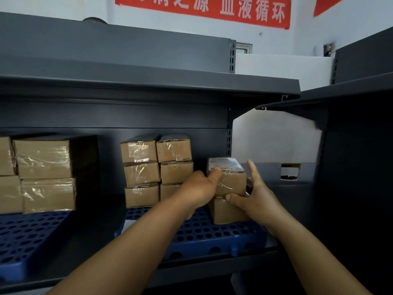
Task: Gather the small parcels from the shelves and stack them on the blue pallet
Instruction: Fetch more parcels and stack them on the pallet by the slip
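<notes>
The top box (228, 179) is held by both hands (225, 193), squaring it on the lower box (227, 211). The stack is kept upright on the blue pallet (204, 233).

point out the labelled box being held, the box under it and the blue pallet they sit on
labelled box (232, 184): head view, on its taped brown front face.
box under it (226, 211): head view, on its bare front face.
blue pallet (212, 233): head view, on its perforated top, in front of the boxes.
</notes>
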Demonstrator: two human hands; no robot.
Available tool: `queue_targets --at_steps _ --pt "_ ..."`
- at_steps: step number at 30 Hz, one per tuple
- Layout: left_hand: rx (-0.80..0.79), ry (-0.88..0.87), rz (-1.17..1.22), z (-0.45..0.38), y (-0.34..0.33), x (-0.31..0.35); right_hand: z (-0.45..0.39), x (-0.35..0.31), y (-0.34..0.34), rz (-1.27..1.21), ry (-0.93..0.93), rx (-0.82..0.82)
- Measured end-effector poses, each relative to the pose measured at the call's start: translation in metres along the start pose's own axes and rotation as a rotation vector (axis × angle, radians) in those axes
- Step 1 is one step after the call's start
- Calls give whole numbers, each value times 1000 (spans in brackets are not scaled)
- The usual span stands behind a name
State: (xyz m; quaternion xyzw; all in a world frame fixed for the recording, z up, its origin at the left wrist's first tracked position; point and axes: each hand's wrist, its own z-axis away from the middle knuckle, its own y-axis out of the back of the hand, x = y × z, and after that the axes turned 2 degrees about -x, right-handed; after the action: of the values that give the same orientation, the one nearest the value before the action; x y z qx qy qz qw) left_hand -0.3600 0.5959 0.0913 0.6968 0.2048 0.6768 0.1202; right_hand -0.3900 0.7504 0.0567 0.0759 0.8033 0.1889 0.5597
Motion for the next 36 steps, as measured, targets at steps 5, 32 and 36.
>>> queue_targets --at_steps 5,32,36 --pt "75 -67 -67 6 31 -25 -18 -4 -14 101 80 29" --pt "223 24 157 -32 129 -101 -87 1 -32 -197 -223 -42" --pt "196 0 138 -39 129 -101 -92 8 -39 -224 -190 -72"
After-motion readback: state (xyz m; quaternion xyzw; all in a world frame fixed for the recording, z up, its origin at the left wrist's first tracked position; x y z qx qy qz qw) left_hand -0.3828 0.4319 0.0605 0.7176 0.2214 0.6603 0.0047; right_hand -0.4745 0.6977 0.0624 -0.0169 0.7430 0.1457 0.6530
